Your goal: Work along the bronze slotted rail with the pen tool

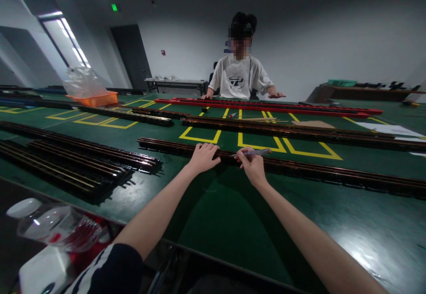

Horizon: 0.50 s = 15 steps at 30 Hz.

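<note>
A long dark strip with copper-coloured rails [309, 172] runs across the green table in front of me. My left hand [203, 157] is on this strip, its fingers bent over the far side and the thumb towards the right hand. Just to the right, my right hand [252, 166] is closed round a slim, pen-like grey tool [258, 152]. The tool's tip points left, down at the strip between my hands; whether it touches is too small to tell.
Several similar dark strips [66, 165] lie at left. Beyond my hands are another long strip [299, 131], yellow tape marks [262, 147] and a red rail [266, 104]. A person [238, 76] sits opposite, hands near it. An orange tray [96, 99] and plastic bottle [49, 225] stand left.
</note>
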### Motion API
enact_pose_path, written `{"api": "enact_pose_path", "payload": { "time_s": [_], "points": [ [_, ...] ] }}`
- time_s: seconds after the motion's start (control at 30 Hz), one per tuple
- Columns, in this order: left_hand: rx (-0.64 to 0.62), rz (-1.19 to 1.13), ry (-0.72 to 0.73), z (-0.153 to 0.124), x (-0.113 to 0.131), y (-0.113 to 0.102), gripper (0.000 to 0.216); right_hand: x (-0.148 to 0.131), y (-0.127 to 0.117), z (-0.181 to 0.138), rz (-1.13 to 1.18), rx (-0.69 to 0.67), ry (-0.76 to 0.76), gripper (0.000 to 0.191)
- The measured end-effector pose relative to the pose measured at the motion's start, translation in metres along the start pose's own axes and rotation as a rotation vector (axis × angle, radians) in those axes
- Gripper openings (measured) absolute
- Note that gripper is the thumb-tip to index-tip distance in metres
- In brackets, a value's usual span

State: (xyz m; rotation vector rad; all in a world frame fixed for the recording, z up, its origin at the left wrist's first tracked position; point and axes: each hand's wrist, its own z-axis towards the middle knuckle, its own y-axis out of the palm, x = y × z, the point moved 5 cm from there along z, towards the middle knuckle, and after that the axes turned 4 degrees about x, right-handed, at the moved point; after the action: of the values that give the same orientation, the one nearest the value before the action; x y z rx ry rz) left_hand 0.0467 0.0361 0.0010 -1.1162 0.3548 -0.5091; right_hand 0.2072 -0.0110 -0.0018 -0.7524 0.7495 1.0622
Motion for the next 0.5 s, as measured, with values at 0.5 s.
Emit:
{"api": "enact_pose_path", "payload": {
  "time_s": [0.5],
  "points": [
    [0.0,0.016,-0.009,-0.0016,-0.0012,0.0005,0.033,-0.0019,-0.002,0.0006,-0.088,0.024,-0.021,0.027]
  ]
}}
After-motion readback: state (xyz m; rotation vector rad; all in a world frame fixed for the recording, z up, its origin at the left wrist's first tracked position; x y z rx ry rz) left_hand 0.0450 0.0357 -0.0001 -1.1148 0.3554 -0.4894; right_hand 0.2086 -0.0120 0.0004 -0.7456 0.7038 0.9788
